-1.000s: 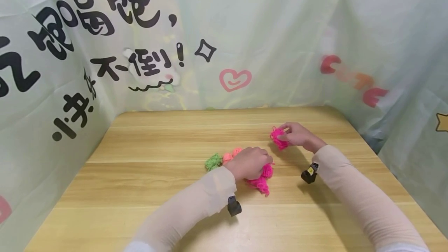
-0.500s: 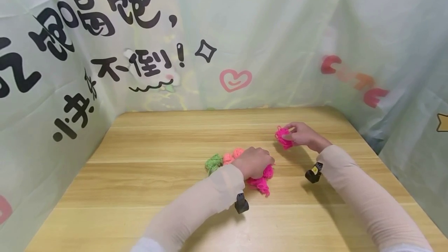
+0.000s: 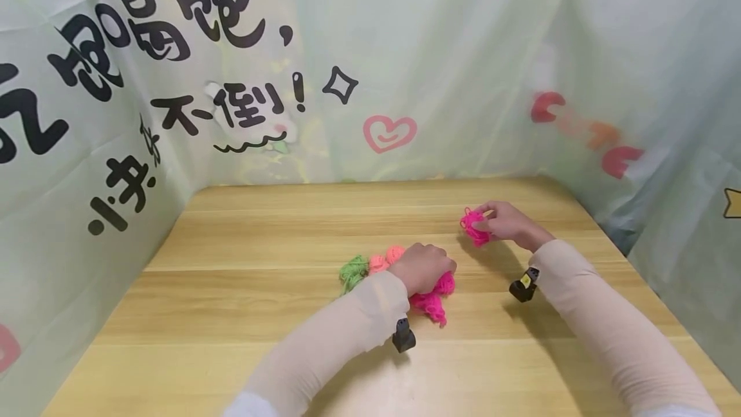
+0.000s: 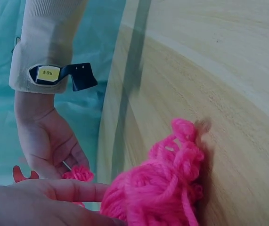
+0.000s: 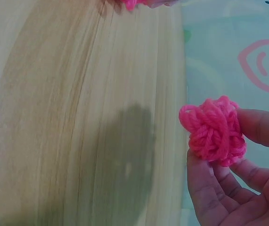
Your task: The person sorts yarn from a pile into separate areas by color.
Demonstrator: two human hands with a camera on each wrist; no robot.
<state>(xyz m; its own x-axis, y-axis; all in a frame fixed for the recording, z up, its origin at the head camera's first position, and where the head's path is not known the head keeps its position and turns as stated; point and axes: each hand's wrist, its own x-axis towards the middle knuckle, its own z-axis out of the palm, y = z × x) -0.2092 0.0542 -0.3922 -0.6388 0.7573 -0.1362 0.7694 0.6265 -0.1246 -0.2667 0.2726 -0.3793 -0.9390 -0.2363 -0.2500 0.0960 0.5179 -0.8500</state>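
Observation:
My right hand [image 3: 505, 221] pinches a small pink yarn ball [image 5: 216, 132] between thumb and fingertips. In the right wrist view the ball is lifted off the table, with a loose loop at one side. My left hand [image 3: 424, 268] reaches down over more pink yarn [image 3: 429, 306] in the middle of the table. In the left wrist view its fingers [image 4: 85, 189] grip the edge of a pink yarn ball [image 4: 148, 193] that has a looped tail. Part of that yarn is hidden under the hand in the head view.
Left of my left hand lie green yarn [image 3: 353, 270] and salmon-coloured yarn balls [image 3: 378, 264], close together. The wooden table [image 3: 243, 314] meets printed cloth walls [image 3: 463, 69] at the back and sides. Small black cameras [image 3: 403, 334] stick out from both wrists.
My right hand has drifted right with the pink yarn ball in its fingers. My left hand has shifted slightly right over the pink yarn; the green yarn is about where it was.

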